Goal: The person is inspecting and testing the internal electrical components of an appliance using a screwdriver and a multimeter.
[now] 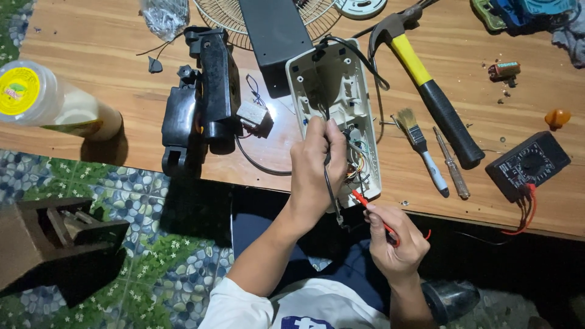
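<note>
Left grip (pixel 317 161) pinches black probe, right grip (pixel 393 240) red probe — housing (pixel 335 116) overhangs table edge (pixel 445 216).

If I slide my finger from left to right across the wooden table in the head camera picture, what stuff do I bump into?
Plastic bottle with yellow lid → black plastic housing parts → white open casing, where the left hand and right hand hold probes → paintbrush → small screwdriver → black multimeter → small orange piece.

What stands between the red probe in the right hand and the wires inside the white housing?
Nothing visible. The right hand holds the red probe, whose tip already reaches the coloured wires in the white housing. The left hand holds a black probe just beside it, not across its path.
</note>
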